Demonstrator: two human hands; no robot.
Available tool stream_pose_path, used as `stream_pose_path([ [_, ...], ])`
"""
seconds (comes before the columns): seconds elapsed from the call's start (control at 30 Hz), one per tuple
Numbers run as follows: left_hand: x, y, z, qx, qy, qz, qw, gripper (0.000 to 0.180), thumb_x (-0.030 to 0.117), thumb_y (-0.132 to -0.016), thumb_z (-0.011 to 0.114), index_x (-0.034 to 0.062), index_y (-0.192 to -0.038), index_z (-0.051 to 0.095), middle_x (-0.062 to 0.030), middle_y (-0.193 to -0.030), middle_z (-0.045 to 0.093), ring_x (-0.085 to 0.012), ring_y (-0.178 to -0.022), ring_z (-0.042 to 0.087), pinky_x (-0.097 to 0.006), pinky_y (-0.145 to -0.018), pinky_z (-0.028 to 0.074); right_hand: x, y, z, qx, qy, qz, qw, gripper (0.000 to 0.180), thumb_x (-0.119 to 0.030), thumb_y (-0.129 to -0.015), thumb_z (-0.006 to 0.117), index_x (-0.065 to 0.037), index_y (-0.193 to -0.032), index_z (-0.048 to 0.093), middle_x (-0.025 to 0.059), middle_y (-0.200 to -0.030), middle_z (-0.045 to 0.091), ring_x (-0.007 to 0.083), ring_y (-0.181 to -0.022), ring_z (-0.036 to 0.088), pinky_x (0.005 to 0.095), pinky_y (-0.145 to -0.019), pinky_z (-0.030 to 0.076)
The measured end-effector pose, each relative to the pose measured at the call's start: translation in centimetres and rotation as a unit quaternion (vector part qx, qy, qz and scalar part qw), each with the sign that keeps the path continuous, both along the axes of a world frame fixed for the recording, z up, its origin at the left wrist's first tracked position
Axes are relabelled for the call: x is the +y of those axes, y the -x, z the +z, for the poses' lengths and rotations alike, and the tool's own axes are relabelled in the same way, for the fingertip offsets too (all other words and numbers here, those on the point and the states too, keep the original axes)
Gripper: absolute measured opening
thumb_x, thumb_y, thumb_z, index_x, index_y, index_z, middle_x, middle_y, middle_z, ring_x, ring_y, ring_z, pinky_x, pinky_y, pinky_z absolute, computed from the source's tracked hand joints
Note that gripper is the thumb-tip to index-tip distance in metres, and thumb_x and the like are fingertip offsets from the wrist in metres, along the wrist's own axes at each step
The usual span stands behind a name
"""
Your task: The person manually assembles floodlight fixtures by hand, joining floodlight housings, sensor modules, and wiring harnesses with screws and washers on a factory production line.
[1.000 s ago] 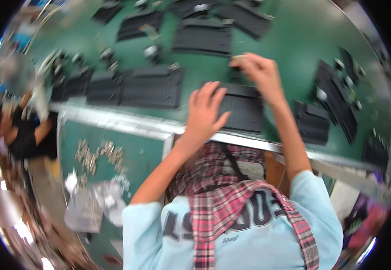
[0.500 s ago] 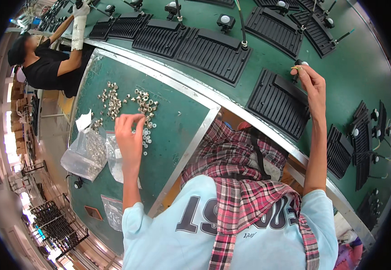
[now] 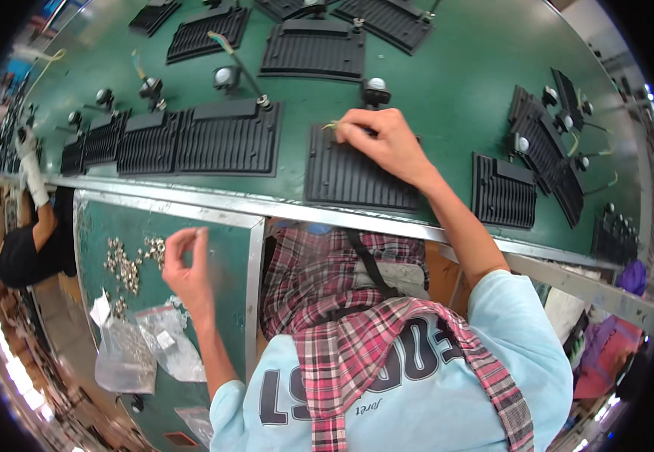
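Two clear plastic bags [image 3: 142,346] are being seen on small green side table [image 3: 229,248], lower left, crumpled, lying touching each other. Small white label [image 3: 165,340] is being carried on nearer bag, square shape. White paper slip [image 3: 101,309] is lying just above bags, beside pile of small silver metal parts [image 3: 127,260]. Third clear bag [image 3: 191,419] is partly showing at lower table edge, near light blue sleeve. Small red-orange tag [image 3: 180,439] is being seen below it, too blurred for detail. Signs, screens: none visible.
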State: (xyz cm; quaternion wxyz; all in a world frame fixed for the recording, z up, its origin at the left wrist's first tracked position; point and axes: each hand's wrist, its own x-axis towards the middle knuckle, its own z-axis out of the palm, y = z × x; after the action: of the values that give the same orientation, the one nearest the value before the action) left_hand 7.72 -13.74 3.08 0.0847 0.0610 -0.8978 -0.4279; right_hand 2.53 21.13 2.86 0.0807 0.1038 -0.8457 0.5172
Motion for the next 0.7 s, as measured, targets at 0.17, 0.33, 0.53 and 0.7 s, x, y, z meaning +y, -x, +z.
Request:
stream_pose_path([
  [0.17,12.4,4.5,0.3,-0.071,-0.355,-0.183,0.914,0.012,0.004,-0.094,0.063,-0.0008,-0.106,0.061,-0.0125,-0.099,0.071,-0.0157,-0.089,0.066,-0.028,-0.084,0.053,0.4,0.1,-1.4,0.039,0.014,0.001,0.999,0.018,-0.021,-0.091,0.061,-0.006,-0.092,0.071,0.0096,-0.067,0.065,0.0266,-0.056,0.061,0.0352,-0.057,0.047],
  [0.33,16.6,6.8,-1.3,-0.122,-0.483,-0.253,0.83,0.013,0.005,-0.096,0.061,-0.0015,-0.107,0.058,-0.0148,-0.098,0.07,-0.0166,-0.088,0.066,-0.028,-0.085,0.054,0.3,-0.1,-1.3,0.046,0.033,-0.019,0.998,0.017,-0.02,-0.09,0.061,-0.006,-0.092,0.071,0.0135,-0.061,0.058,0.0263,-0.051,0.053,0.0359,-0.051,0.042],
  [0.53,16.6,7.7,-3.1,-0.187,-0.64,-0.237,0.707,0.013,0.008,-0.096,0.064,0.002,-0.106,0.057,-0.0121,-0.101,0.068,-0.0145,-0.091,0.065,-0.028,-0.087,0.052,0.6,-0.3,-1.0,0.043,0.018,0.016,0.999,0.018,-0.022,-0.089,0.062,-0.006,-0.089,0.07,0.014,-0.061,0.058,0.0294,-0.052,0.054,0.0382,-0.053,0.042],
  [0.7,16.0,7.6,-3.4,-0.21,-0.652,-0.221,0.694,0.015,0.008,-0.096,0.064,0.0012,-0.108,0.057,-0.0128,-0.105,0.068,-0.0153,-0.097,0.065,-0.029,-0.091,0.053,0.7,-0.3,-1.1,0.022,0.009,0.025,0.999,0.02,-0.025,-0.089,0.061,-0.006,-0.089,0.07,0.0148,-0.062,0.058,0.0303,-0.055,0.055,0.0399,-0.055,0.042],
])
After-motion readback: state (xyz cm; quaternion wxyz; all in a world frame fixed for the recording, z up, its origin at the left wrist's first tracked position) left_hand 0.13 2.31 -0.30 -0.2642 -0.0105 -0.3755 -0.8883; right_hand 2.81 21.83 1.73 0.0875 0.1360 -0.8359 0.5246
